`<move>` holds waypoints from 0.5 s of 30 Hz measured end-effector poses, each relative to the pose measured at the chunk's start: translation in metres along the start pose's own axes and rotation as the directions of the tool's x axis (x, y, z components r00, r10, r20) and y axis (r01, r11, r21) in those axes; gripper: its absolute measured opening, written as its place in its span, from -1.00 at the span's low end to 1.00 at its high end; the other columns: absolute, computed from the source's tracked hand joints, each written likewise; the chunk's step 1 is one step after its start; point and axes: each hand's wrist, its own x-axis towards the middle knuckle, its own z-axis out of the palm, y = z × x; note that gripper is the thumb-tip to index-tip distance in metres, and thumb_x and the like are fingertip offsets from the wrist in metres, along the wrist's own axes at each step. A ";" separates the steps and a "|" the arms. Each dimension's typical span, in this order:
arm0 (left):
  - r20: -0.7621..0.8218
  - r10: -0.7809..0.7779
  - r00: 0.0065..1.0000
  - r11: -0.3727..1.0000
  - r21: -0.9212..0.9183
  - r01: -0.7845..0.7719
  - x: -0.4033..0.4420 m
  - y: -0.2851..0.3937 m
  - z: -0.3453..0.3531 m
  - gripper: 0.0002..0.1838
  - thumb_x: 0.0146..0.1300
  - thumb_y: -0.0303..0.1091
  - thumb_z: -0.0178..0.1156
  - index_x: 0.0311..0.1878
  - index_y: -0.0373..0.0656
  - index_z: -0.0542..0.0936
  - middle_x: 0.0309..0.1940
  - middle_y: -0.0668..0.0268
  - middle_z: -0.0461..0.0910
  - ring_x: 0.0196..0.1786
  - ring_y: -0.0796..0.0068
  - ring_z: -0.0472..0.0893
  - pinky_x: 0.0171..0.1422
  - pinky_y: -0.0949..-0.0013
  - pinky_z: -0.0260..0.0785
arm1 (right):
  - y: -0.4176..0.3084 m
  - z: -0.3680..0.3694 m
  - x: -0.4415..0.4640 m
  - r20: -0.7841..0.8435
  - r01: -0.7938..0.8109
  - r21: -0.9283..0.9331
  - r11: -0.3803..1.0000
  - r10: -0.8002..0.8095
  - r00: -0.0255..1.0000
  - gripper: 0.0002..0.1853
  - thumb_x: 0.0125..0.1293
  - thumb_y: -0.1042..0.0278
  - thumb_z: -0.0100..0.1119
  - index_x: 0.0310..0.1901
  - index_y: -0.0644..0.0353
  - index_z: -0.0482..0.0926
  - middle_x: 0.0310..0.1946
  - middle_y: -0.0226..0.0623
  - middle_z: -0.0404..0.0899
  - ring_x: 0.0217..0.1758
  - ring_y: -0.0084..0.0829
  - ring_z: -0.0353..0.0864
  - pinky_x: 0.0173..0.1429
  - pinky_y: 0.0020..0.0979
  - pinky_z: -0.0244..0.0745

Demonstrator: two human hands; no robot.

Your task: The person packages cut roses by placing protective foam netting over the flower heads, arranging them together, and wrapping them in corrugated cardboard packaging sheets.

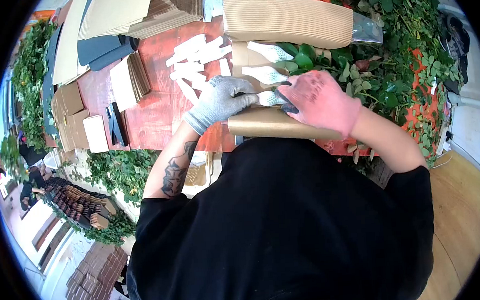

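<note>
A bud-shaped white mesh sleeve (270,98) lies across the brown cardboard (271,121), between my hands. My left hand (221,99), in a grey glove, is closed with thumb and fingers pinching its pointed left tip. At its right end my right hand (321,99), in a pink glove with dark fingertips, is closed around the neck, where the stem is mostly hidden. Two similar sleeves rest above it in a column: a middle sleeve (264,74) and an upper sleeve (270,51). Leafy stems (311,56) extend right from the sleeves.
White paper strips (192,60) lie loose on the red table (159,113). A corrugated cardboard stack (287,20) stands beyond the sleeves. Cardboard sheets (173,9) and folded brown pieces (130,79) occupy the left. Dense green foliage (392,44) covers the right side.
</note>
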 end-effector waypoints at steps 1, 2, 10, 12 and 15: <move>-0.002 -0.002 1.000 1.000 -0.002 0.002 0.000 -0.001 0.000 -0.82 0.12 -0.21 0.26 -0.36 -0.13 0.66 -0.45 0.20 0.63 -0.35 0.19 0.63 -0.25 0.24 0.45 | 0.004 0.002 0.005 0.002 0.002 0.000 1.000 -0.002 1.000 -0.59 0.21 0.10 0.04 0.03 0.12 0.43 -0.16 -0.28 0.53 -0.03 -0.30 0.49 0.02 -0.29 0.33; -0.018 0.015 1.000 1.000 -0.015 -0.015 -0.001 -0.003 0.001 -0.81 0.13 -0.21 0.26 -0.36 -0.12 0.66 -0.45 0.20 0.63 -0.35 0.19 0.63 -0.25 0.25 0.45 | 0.008 0.004 0.013 0.088 -0.020 0.045 0.999 0.016 0.996 -0.58 0.18 0.09 0.07 0.03 0.11 0.43 -0.18 -0.27 0.53 -0.04 -0.30 0.51 -0.01 -0.27 0.35; 0.016 0.011 1.000 0.999 0.042 -0.012 0.000 -0.003 -0.003 -0.82 0.14 -0.22 0.24 -0.36 -0.12 0.64 -0.46 0.20 0.62 -0.36 0.18 0.62 -0.25 0.24 0.45 | 0.007 0.011 0.014 -0.030 0.078 0.053 0.996 -0.077 0.997 -0.63 0.13 0.26 0.11 -0.02 0.18 0.43 -0.33 -0.23 0.54 -0.17 -0.24 0.57 -0.17 -0.25 0.44; 0.012 0.098 0.995 0.992 0.077 -0.099 -0.001 -0.006 -0.003 -0.87 0.18 -0.31 0.22 -0.38 -0.16 0.61 -0.49 0.22 0.59 -0.41 0.25 0.58 -0.27 0.31 0.42 | 0.008 0.016 0.014 -0.021 0.071 0.067 0.995 -0.070 0.997 -0.65 0.14 0.28 0.09 -0.02 0.18 0.43 -0.35 -0.22 0.54 -0.21 -0.23 0.57 -0.20 -0.25 0.44; 0.076 0.066 0.995 0.982 0.172 -0.078 -0.006 -0.003 -0.015 -0.85 0.19 -0.30 0.22 -0.37 -0.17 0.59 -0.47 0.23 0.59 -0.40 0.27 0.58 -0.27 0.30 0.41 | 0.007 0.022 0.010 -0.064 0.066 0.076 0.995 -0.061 0.996 -0.68 0.16 0.33 0.04 -0.04 0.19 0.43 -0.37 -0.20 0.54 -0.25 -0.22 0.57 -0.23 -0.24 0.45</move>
